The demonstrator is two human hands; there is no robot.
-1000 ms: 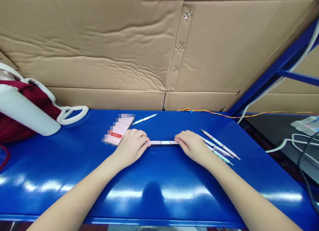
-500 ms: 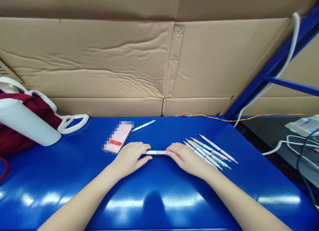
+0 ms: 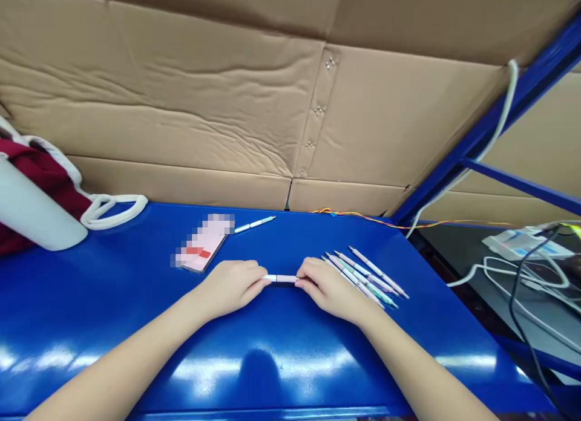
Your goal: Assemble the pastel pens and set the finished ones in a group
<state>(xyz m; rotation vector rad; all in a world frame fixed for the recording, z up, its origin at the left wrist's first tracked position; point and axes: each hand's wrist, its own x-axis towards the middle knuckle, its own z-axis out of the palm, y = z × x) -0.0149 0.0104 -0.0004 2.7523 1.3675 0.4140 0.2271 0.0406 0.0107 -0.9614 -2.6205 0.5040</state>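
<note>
My left hand [image 3: 232, 283] and my right hand [image 3: 323, 285] rest on the blue table [image 3: 136, 324], each closed round one end of a pale pink pen [image 3: 281, 279] held level between them. Only a short middle stretch of the pen shows. Just right of my right hand lies a row of several pastel pens [image 3: 367, 277], side by side. A single white pen [image 3: 254, 224] lies further back, beside a pink phone [image 3: 200, 250].
A white bottle [image 3: 31, 212] and a red bag with white straps [image 3: 49, 179] sit at the far left. Cardboard sheets [image 3: 227, 106] line the back. Cables and a power strip [image 3: 521, 245] lie beyond the table's right edge, by a blue frame post [image 3: 476, 137].
My hands have drawn closer together along the pen, so less of it shows between them. The row of pens to the right is now fully uncovered. The view shifted slightly.
</note>
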